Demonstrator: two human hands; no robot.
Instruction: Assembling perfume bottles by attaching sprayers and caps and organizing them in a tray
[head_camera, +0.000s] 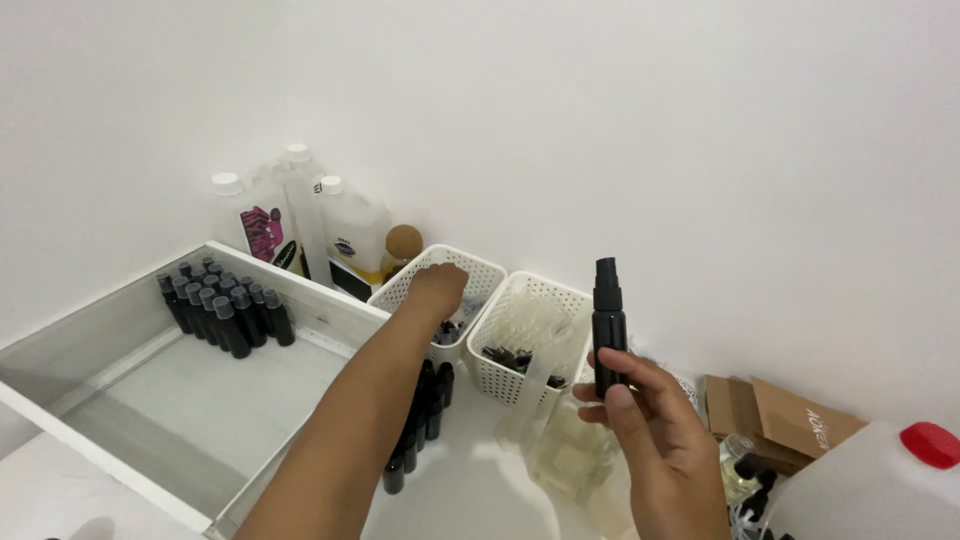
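Note:
My right hand (655, 435) holds a small black spray bottle (607, 330) upright by its lower body, its pump top uncapped. My left hand (436, 287) reaches forward into the left white perforated basket (478, 272); its fingers are hidden inside the basket, so whether they grip anything cannot be seen. To the right of it stands a second white perforated basket (505, 375) with small dark parts at the bottom and clear caps higher up. A row of black bottles (420, 415) stands on the table under my left forearm.
A shallow white open box (120, 320) at the left holds several black capped bottles (225, 305) in its far corner. White jugs (345, 235) stand in the back corner against the wall. A brown cardboard box (790, 420) and a white jug with a red cap (925, 445) sit at the right.

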